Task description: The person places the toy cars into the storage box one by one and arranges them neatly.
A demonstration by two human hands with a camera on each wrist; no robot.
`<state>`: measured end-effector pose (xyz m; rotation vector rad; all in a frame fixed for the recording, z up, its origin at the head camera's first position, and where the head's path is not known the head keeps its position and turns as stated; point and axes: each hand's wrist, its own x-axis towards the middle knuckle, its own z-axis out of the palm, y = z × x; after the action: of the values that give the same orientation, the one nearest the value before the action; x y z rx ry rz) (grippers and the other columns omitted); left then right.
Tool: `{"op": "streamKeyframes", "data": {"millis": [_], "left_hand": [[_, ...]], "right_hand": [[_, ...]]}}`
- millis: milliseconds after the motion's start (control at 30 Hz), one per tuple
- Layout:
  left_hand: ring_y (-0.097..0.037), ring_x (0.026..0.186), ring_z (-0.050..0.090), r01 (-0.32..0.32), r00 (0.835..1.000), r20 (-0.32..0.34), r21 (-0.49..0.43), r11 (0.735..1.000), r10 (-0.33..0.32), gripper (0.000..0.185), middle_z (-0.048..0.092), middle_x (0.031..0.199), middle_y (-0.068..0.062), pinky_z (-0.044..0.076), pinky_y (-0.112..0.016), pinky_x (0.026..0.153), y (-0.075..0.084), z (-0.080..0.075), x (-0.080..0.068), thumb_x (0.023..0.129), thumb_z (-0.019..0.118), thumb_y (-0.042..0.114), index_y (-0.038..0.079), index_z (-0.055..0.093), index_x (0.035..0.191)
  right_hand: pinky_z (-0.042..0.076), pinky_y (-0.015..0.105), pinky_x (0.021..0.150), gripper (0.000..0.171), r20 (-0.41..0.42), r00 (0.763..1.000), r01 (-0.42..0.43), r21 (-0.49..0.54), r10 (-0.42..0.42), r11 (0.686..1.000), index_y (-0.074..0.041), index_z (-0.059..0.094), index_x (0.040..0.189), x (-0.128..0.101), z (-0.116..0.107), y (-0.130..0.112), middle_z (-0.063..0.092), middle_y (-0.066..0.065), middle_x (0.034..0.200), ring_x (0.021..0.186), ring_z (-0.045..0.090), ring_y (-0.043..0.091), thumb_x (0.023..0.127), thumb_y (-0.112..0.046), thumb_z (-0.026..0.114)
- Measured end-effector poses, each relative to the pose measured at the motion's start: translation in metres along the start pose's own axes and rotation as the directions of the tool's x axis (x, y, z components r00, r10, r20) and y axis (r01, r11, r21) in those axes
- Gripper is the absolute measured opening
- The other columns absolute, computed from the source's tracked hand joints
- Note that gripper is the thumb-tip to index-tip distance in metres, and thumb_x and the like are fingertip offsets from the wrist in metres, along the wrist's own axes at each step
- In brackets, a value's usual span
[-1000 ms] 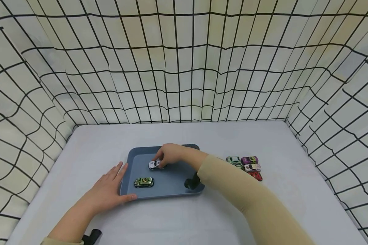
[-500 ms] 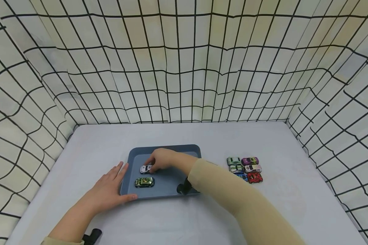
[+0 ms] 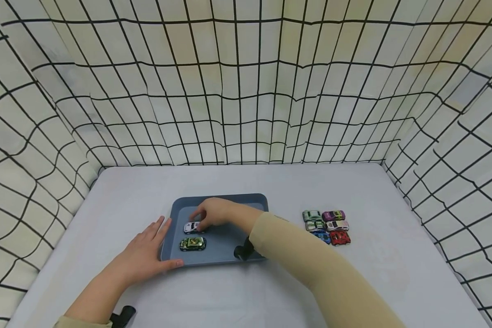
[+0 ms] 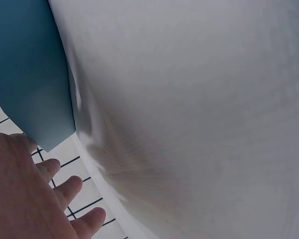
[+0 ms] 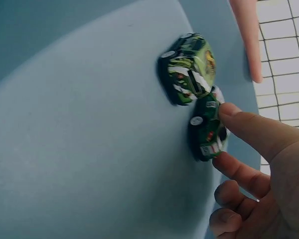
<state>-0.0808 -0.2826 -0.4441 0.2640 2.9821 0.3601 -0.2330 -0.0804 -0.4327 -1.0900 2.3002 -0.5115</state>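
In the head view my right hand [image 3: 217,212] reaches into the blue-grey tray [image 3: 220,256] and pinches a white toy car [image 3: 190,227] by its right end. Just in front of it sits a green camouflage toy car [image 3: 192,244]. The right wrist view has thumb and index finger at the pinched car [image 5: 209,127], whose side looks dark green there; it is touching or very close to the camouflage car [image 5: 189,69]. My left hand [image 3: 144,253] rests with straight, spread fingers at the tray's left edge, its thumb along the front left corner.
Right of the tray, several toy cars stand grouped on the white table [image 3: 377,273], among them a purple one [image 3: 334,215] and a red one [image 3: 340,238]. A black grid net [image 3: 246,95] over pale walls encloses the back and sides.
My right hand has slid the white toy car leftward and nearer me, to just behind the camouflage car; the last half second brought only a slight leftward shift. My left hand stays put.
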Motion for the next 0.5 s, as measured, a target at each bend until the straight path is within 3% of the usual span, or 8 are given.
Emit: {"op": "streamKeyframes", "data": {"millis": [500], "left_hand": [[-0.053,0.140,0.027,0.004,1.000,0.005,0.007,1.000,-0.004,0.123,0.021,0.158,-0.030,0.028,-0.072,0.105,0.002,-0.001,0.001,0.073,0.064,0.079,-0.002,0.023,0.155]], "right_hand": [[0.049,0.024,0.074,0.044,-0.079,0.997,0.023,0.011,-0.022,1.000,-0.026,0.066,0.132,-0.019,-0.021,0.012,0.065,-0.009,0.103,0.091,0.058,0.006,0.090,-0.037,0.074]]}}
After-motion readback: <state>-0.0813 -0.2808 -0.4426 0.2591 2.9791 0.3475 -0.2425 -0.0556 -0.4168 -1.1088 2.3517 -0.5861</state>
